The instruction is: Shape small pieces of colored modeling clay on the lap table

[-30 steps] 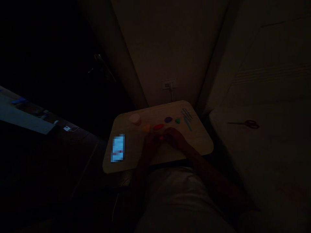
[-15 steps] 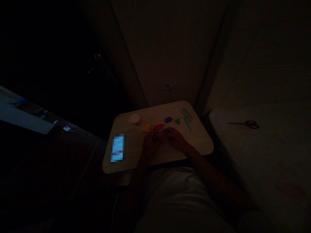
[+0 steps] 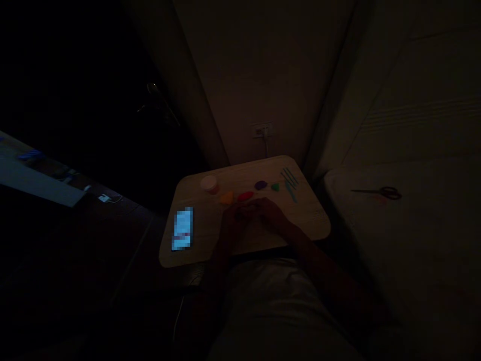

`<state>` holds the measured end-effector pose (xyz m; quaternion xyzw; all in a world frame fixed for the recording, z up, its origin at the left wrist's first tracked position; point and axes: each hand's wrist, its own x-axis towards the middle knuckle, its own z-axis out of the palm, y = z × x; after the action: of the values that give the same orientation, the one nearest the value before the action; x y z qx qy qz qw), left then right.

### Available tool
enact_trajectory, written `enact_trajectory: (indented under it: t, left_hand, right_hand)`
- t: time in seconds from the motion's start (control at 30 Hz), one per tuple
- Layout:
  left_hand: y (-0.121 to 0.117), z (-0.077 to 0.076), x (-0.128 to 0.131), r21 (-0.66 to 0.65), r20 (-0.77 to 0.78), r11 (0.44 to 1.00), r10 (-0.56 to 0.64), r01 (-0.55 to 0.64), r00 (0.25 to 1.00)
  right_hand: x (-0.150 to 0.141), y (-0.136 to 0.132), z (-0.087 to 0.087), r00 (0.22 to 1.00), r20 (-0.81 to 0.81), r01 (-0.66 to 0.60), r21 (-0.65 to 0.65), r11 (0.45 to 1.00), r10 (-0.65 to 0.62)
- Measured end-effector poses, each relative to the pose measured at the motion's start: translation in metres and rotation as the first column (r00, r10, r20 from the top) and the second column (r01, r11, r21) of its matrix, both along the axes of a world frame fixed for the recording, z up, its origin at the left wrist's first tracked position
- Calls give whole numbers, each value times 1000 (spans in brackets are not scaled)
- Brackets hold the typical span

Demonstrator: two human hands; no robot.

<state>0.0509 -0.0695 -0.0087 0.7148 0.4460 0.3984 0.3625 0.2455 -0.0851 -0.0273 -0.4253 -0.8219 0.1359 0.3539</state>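
The room is very dark. My left hand (image 3: 233,223) and my right hand (image 3: 268,213) rest close together on a small wooden table (image 3: 304,220), fingers curled towards each other. Whatever they hold is too dark to make out. Just beyond them lie small clay pieces in a row: an orange one (image 3: 226,197), a red one (image 3: 245,196), a purple one (image 3: 260,185) and a green one (image 3: 275,187). Thin teal tools (image 3: 288,180) lie at the table's far right corner.
A lit phone (image 3: 183,228) lies on the table's left side and a small pale cup (image 3: 209,184) stands behind it. Scissors (image 3: 379,191) lie on the bed to the right. A wall socket (image 3: 262,131) is behind the table.
My hands have shifted slightly and closed together; the small pink bit seen between the fingers earlier no longer shows. The clay pieces and phone have not moved.
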Motion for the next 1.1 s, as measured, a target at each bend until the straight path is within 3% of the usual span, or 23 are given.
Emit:
enact_trajectory:
  t: [0.6,1.1]
  left_hand:
    - [2,-2,1,-22,18,1000,-9,9,1000]
    - [3,-2,-1,60,-56,998,-10,13,998]
  right_hand:
    - [0,0,-5,998,-58,-8,6,1000,8]
    - [0,2,-9,991,-133,7,6,1000,-6]
